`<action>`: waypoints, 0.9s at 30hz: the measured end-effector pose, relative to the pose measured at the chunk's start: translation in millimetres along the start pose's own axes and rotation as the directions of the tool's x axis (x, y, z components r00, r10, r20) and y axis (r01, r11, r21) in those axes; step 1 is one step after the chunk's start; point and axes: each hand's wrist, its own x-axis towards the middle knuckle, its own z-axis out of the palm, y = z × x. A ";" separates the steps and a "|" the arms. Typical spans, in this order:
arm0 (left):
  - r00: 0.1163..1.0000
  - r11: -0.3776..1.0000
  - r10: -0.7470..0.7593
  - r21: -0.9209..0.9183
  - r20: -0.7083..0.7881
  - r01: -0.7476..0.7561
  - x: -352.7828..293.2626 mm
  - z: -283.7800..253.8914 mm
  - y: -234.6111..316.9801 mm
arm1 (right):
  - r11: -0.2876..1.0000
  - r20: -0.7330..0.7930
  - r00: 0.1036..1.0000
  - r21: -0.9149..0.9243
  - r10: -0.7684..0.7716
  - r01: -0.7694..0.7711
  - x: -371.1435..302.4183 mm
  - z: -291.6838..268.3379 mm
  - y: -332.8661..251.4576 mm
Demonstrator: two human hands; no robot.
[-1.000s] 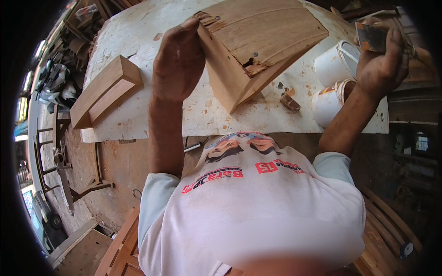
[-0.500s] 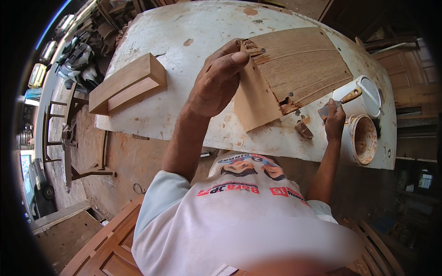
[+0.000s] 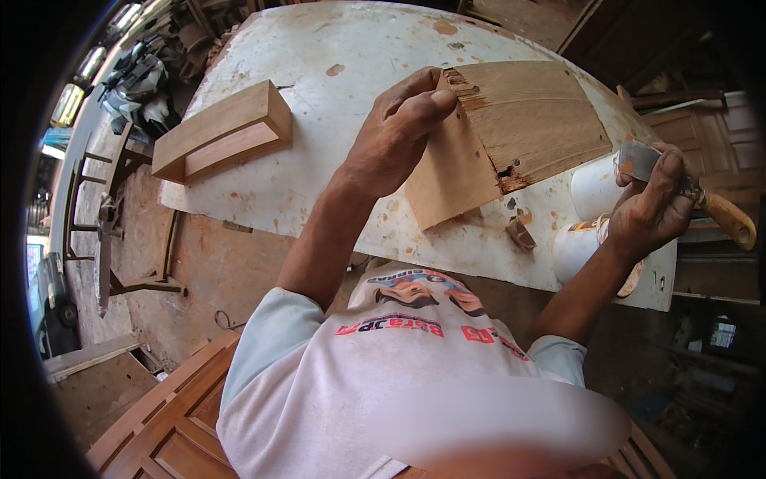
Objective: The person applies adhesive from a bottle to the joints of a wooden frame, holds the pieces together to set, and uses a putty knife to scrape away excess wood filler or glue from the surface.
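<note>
A wooden box-like piece (image 3: 542, 120) stands tilted above the table, its top face showing splintered wood at one corner and a dark broken hole at the near edge. My left hand (image 3: 407, 128) grips its upper left corner, thumb on top. Off to the right, my right hand (image 3: 656, 206) is closed around a putty knife (image 3: 638, 160); the flat metal blade points up and left, and the wooden handle sticks out to the right. The blade is apart from the wooden piece. Behind that hand are a white lidded bucket (image 3: 594, 188) and a putty-smeared open bucket (image 3: 576, 251), partly hidden.
A second wooden box piece (image 3: 227, 132) lies at the left of the stained white table (image 3: 343, 104). A small wood scrap (image 3: 521, 233) rests near the table's front edge. Panelled doors (image 3: 199, 423) lie behind me, and a wooden frame stands on the floor at left.
My right hand has risen outward to the right with the putty knife, whose blade now points up-left. My left hand and the wooden piece have shifted slightly right.
</note>
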 end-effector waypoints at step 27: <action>0.986 0.997 0.073 0.041 -0.149 -0.068 -1.7 0.7 -5.6 | 0.969 0.803 0.593 -0.104 -0.050 0.222 36.8 110.3 -43.2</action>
